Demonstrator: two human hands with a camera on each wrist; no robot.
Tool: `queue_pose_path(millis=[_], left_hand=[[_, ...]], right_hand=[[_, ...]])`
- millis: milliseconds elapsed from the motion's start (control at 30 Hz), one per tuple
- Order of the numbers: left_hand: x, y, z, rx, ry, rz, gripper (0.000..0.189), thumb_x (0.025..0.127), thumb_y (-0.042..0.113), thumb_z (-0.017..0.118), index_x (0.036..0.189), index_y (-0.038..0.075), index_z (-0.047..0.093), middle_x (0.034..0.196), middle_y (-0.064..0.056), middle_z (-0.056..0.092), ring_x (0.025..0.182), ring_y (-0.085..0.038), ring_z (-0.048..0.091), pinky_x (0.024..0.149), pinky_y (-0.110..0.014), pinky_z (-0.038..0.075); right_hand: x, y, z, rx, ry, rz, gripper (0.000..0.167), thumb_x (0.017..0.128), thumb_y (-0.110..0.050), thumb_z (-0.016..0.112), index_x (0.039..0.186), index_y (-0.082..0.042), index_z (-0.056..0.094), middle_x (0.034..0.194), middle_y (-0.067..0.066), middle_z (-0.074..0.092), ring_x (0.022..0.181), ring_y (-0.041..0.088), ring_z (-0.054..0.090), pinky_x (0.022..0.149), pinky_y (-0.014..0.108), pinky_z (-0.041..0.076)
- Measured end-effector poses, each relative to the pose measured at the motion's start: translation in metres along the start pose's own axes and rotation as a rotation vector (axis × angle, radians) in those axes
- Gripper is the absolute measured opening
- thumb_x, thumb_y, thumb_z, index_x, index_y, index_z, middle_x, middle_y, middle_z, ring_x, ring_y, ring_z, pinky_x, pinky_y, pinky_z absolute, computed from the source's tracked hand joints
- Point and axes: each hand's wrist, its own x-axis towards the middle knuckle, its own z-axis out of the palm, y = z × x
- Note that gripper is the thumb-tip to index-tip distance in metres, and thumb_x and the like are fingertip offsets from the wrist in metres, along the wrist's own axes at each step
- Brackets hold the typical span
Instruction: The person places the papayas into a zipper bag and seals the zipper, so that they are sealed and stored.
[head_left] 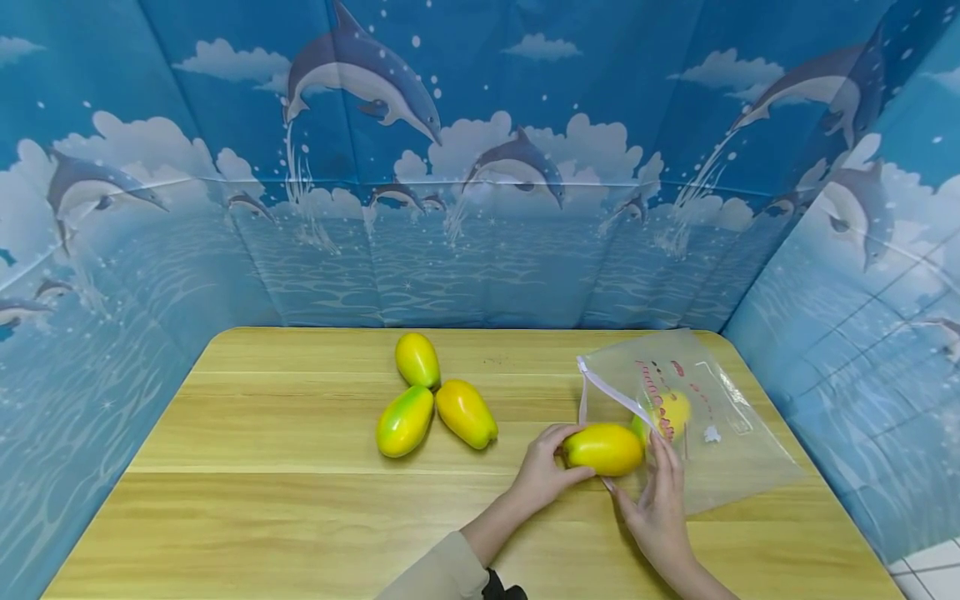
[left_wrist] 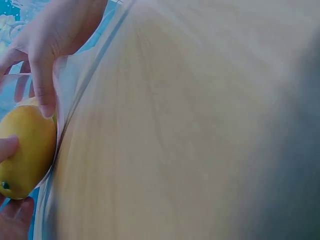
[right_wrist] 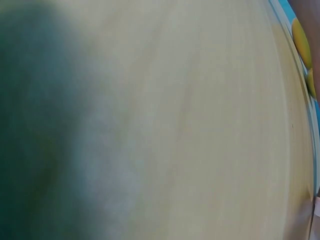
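Note:
My left hand grips a yellow mango by its left end, at the mouth of a clear zip bag. My right hand holds the near side of the bag's mouth, thumb and fingers spread along the rim. Inside the bag, seen through the printed film, lies another yellow-green mango. In the left wrist view the held mango shows its small green stem end, with the right hand above it. Part of the bag's lower rim is hidden by the hands.
Left of the hands, three mangoes lie together on the wooden table: one at the back, a greener one and one on the right. A dolphin-print curtain surrounds the table's back and sides.

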Motion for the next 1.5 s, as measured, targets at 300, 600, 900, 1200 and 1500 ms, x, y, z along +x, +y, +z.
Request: queue_pose_path(millis=[300, 600, 900, 1200, 1500], left_hand=[[0.006, 0.001, 0.011, -0.008, 0.023, -0.029, 0.055, 0.073, 0.016, 0.077, 0.122, 0.009, 0.055, 0.117, -0.003, 0.058, 0.097, -0.005, 0.052, 0.077, -0.014, 0.047], [0.008, 0.002, 0.017, -0.094, 0.025, -0.055, 0.053, 0.074, 0.016, 0.075, 0.122, 0.005, 0.054, 0.116, -0.006, 0.056, 0.101, -0.008, 0.052, 0.078, -0.013, 0.048], [0.007, -0.004, 0.015, -0.253, -0.008, -0.059, 0.048, 0.078, 0.009, 0.071, 0.122, 0.003, 0.055, 0.114, -0.011, 0.052, 0.102, -0.013, 0.053, 0.080, -0.016, 0.050], [0.013, -0.003, 0.021, -0.313, 0.058, -0.140, 0.047, 0.073, 0.007, 0.075, 0.116, 0.002, 0.059, 0.113, -0.009, 0.060, 0.095, -0.013, 0.060, 0.075, -0.017, 0.052], [0.018, -0.001, 0.026, -0.366, 0.077, -0.203, 0.045, 0.072, 0.004, 0.075, 0.114, 0.001, 0.060, 0.111, -0.013, 0.061, 0.096, -0.020, 0.062, 0.074, -0.016, 0.052]], right_hand=[[-0.002, 0.002, 0.000, 0.009, -0.004, -0.005, 0.084, 0.081, -0.037, 0.059, 0.139, 0.009, 0.020, 0.135, 0.033, 0.022, 0.127, 0.007, 0.022, 0.101, 0.007, 0.026], [-0.001, -0.001, 0.001, -0.009, 0.011, -0.019, 0.108, 0.046, 0.030, 0.071, 0.139, 0.010, 0.019, 0.134, 0.032, 0.023, 0.127, 0.008, 0.023, 0.101, 0.008, 0.027], [-0.002, 0.001, 0.000, 0.028, -0.004, 0.001, 0.098, 0.058, 0.018, 0.071, 0.139, 0.010, 0.018, 0.134, 0.036, 0.021, 0.127, 0.010, 0.023, 0.103, 0.011, 0.027], [0.001, 0.001, 0.002, 0.021, 0.027, -0.032, 0.106, 0.046, 0.029, 0.070, 0.138, 0.011, 0.021, 0.133, 0.033, 0.023, 0.126, 0.010, 0.025, 0.102, 0.010, 0.028], [0.002, 0.000, 0.002, 0.044, 0.028, -0.047, 0.107, 0.043, 0.031, 0.067, 0.138, 0.012, 0.020, 0.135, 0.033, 0.022, 0.127, 0.009, 0.024, 0.102, 0.010, 0.028]])
